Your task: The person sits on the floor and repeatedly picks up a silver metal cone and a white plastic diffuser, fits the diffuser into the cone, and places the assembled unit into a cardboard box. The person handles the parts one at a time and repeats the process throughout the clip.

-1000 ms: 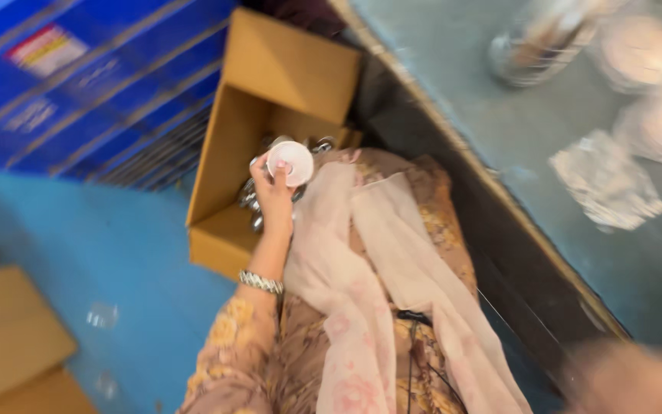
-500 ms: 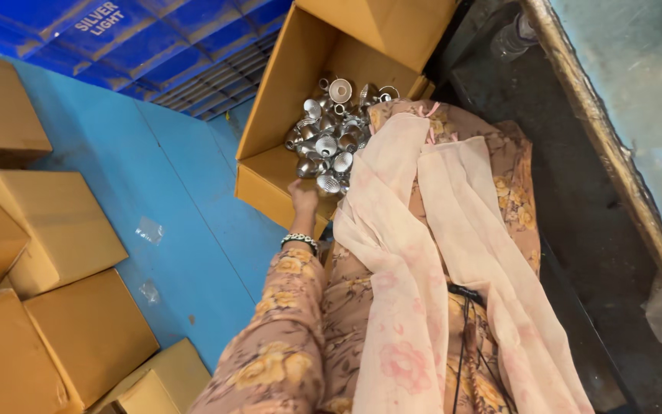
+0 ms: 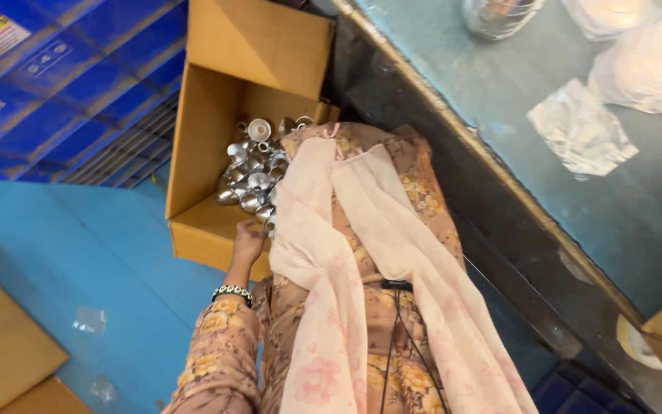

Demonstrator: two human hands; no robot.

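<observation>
Metal cups, small, shiny, heaped in cardboard box, left hand at edge, grip unclear.

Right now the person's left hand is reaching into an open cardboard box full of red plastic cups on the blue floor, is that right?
Not quite. The head view shows the left hand at the open cardboard box on the blue floor, but the box holds shiny silver metal cup-shaped parts, not red plastic cups.
</observation>
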